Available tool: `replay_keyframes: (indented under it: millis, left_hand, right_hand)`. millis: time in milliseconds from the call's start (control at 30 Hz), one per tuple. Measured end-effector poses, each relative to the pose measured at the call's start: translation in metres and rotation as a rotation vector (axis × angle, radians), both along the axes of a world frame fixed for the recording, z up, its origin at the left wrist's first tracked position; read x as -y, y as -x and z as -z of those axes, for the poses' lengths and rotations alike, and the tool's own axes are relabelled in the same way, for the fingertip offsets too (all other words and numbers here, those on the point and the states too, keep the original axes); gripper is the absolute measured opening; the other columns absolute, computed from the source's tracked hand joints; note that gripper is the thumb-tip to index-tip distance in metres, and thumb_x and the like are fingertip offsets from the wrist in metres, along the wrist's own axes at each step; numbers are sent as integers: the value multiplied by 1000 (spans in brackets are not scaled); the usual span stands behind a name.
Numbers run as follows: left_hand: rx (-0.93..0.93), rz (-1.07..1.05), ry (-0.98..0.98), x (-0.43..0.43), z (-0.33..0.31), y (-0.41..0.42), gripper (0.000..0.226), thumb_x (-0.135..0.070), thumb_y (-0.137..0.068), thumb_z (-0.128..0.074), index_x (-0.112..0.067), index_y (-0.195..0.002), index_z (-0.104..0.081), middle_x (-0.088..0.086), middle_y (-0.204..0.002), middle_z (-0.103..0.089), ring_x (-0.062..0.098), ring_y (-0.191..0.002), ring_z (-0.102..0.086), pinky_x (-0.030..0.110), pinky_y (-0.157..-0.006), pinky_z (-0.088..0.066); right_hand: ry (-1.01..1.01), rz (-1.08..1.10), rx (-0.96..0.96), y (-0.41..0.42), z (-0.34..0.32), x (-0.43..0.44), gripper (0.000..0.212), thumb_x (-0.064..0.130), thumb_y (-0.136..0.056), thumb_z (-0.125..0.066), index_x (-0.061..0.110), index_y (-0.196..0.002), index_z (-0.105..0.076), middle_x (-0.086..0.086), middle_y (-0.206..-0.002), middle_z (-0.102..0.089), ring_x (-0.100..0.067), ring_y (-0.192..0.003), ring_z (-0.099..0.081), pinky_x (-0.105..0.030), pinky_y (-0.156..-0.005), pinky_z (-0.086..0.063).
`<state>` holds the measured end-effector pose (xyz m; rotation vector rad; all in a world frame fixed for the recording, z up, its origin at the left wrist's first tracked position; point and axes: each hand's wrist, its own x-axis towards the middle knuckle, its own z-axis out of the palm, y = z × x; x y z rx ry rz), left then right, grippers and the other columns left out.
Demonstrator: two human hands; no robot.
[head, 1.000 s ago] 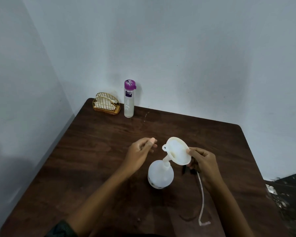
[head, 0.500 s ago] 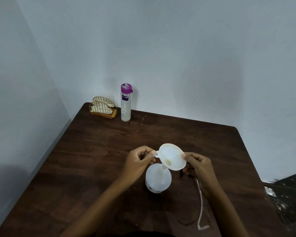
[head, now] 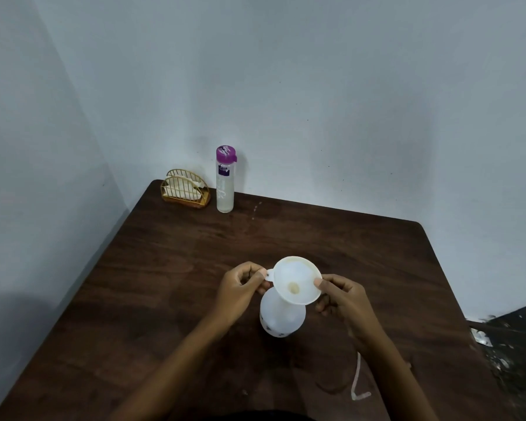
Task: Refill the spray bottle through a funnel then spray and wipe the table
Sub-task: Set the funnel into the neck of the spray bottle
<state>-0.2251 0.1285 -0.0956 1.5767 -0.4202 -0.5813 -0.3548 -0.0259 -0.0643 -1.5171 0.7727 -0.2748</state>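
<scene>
The funnel [head: 296,279], tilted before, now sits upright in the spray bottle [head: 281,319], ready for pouring; left hand [head: 240,291] pinches its tab, right hand [head: 343,302] its rim.

Funnel [head: 296,281] in spray bottle [head: 281,317], on table [head: 170,268].
</scene>
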Motion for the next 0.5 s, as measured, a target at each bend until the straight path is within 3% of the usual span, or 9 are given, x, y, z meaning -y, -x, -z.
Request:
replay_keyframes:
  millis: [167,300,400,500]
  left_hand:
    - [13,12,4,1,-6,-2,20,-4,-93,-51,-9,-82,-66,-1,-73,-66,4,-58,-58,18,-61,-49]
    - [16,17,-37,-1,-9,-12,19,-10,-95,-51,-9,-85,-67,-1,-72,-66,11,-62,-60,23,-65,-52]
    - [-8,-21,-69,-2,-17,-28,15,-11,-95,-51,-11,-89,-66,1,-77,-67,11,-68,-62,25,-68,-51]
    - [-7,-104,-100,3,-32,-55,12,-12,-94,-52,-12,-97,-63,0,-87,-68,10,-74,-62,23,-70,-49]
  right_hand:
    - [10,2,-12,-1,-3,3,13,18,-88,-62,10,-87,-72,-9,-62,-65,-17,-52,-58,-24,-49,-45]
    - [0,1,-32,-3,-7,8,27,21,-89,-62,16,-63,-71,-13,-62,-64,-22,-55,-58,-30,-52,-44]
    - [-27,34,-51,-5,-10,15,27,23,-89,-61,1,-79,-72,-14,-67,-65,-21,-55,-58,-30,-51,-45]
    - [-51,73,-39,-11,-13,24,23,20,-90,-59,2,-87,-72,-13,-68,-67,-19,-56,-58,-27,-49,-44]
